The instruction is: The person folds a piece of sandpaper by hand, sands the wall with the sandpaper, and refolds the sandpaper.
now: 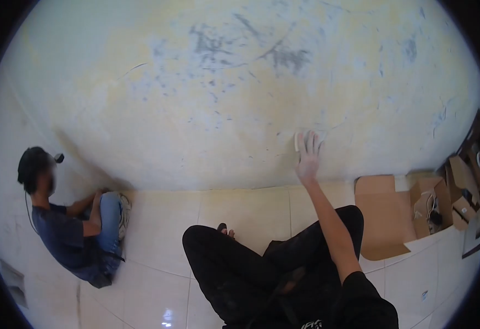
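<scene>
My right hand is raised against the lower part of the wall. Its fingers lie over a pale, flat piece of sandpaper, pressing it to the surface; the paper's edges show beside the fingers. Whitish dust coats the hand. Around it the wall is patchy cream and pale blue, with thin cracks and dark grey scuffed spots higher up. I cannot make out my left hand; a small skin-coloured patch in the shadow of my lap is too dim to identify.
My bent legs rest on the tiled floor. To the left, another person sits by the wall. An unfolded cardboard sheet and an open box holding cables lie to the right, near dark wooden furniture.
</scene>
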Tool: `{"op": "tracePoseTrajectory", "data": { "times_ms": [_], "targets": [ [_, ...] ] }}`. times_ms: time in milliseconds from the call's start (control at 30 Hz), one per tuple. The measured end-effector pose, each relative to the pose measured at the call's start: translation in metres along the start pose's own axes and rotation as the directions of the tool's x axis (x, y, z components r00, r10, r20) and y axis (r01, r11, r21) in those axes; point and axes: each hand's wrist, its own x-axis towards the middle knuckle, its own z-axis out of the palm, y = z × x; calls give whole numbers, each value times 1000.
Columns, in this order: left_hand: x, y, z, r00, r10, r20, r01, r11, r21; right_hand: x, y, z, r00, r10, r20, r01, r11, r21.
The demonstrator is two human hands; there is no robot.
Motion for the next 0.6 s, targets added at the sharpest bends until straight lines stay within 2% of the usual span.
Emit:
{"op": "tracePoseTrajectory", "data": {
  "times_ms": [33, 133, 333, 433, 533, 600],
  "targets": [
    [-19, 1, 10, 999, 3, 32, -4, 1000, 31, -13, 2, 6, 999, 25, 42, -26, 999, 32],
    [-86, -10, 37, 994, -23, 105, 9, 991, 132, -15, 5, 11, 999, 38, 22, -39, 998, 57],
    [-188, -33, 59, 983, -94, 158, 46, 958, 284, 72, 12, -28, 978, 74, -197, -65, 997, 51],
    [-207, -36, 63, 984, -104, 142, 54, 947, 317, 25, 36, 12, 966, 102, -237, -101, 995, 14],
    [-219, -37, 64, 986, -107, 129, 58, 940, 335, -45, 41, 47, 994, 73, -83, -72, 997, 17],
    [-223, -40, 64, 987, -98, 124, 51, 939, 342, -41, 39, 43, 992, 82, -99, -81, 997, 16]
  ]
}}
